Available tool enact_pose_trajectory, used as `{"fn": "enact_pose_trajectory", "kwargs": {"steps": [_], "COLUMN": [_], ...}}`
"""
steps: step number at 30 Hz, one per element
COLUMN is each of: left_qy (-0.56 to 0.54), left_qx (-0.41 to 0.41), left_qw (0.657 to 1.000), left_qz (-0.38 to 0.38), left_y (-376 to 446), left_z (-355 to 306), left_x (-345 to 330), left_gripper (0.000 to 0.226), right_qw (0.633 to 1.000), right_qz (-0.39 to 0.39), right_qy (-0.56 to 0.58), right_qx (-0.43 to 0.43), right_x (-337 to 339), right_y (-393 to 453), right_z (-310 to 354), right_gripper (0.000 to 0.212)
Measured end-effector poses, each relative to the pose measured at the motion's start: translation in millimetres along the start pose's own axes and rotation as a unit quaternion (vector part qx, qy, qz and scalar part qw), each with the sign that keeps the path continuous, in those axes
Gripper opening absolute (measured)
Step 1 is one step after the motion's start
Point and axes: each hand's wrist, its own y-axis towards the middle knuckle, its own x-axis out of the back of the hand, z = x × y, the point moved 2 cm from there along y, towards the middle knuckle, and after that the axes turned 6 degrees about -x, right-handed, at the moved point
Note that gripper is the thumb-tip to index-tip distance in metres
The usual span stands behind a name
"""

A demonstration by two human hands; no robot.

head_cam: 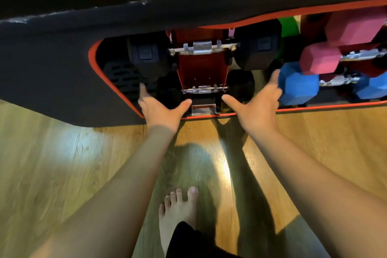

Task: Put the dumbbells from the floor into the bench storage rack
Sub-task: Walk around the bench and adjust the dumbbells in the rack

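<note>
Both hands reach into the bench storage rack (203,65) at mid-frame. The left hand (161,109) and right hand (257,104) are spread, fingers straight, gripping nothing, flanking the lower black hex dumbbell (204,89). It lies in the red cradle, long axis running left to right across the frame, chrome handle toward the camera. To seat it well, the person should press both heads evenly so the handle settles level below the upper black dumbbell (204,48).

Two black hex dumbbells with knurled chrome handles lie crosswise in the red-framed bench storage rack (202,69): large one (204,48) above, smaller one (204,89) below. Pink hex dumbbell (320,58) and blue hex dumbbell (298,84) racked at right.
</note>
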Motion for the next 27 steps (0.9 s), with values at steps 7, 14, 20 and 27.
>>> {"fn": "enact_pose_trajectory", "kwargs": {"steps": [7, 14, 20, 27], "left_qy": [0.241, 0.289, 0.333, 0.245], "left_qx": [-0.027, 0.116, 0.177, 0.081], "left_qw": [0.968, 0.921, 0.880, 0.960], "left_qz": [0.055, 0.235, 0.290, 0.108], "left_y": [25.7, -96.1, -170.4, -87.4], "left_z": [12.8, 110.4, 163.9, 66.2], "left_x": [-40.8, -33.7, -17.3, -29.6], "left_gripper": [0.125, 0.105, 0.106, 0.098], "right_qw": [0.983, 0.971, 0.967, 0.981], "right_qz": [0.044, 0.013, 0.022, -0.029], "right_qy": [-0.176, -0.229, -0.244, -0.149], "right_qx": [0.018, 0.067, 0.076, 0.122], "right_x": [-49.4, -58.6, -56.4, 7.6], "right_y": [18.4, 28.0, 31.8, 31.5], "right_z": [3.3, -9.5, -7.6, -29.9], "right_gripper": [0.113, 0.107, 0.115, 0.093]}}
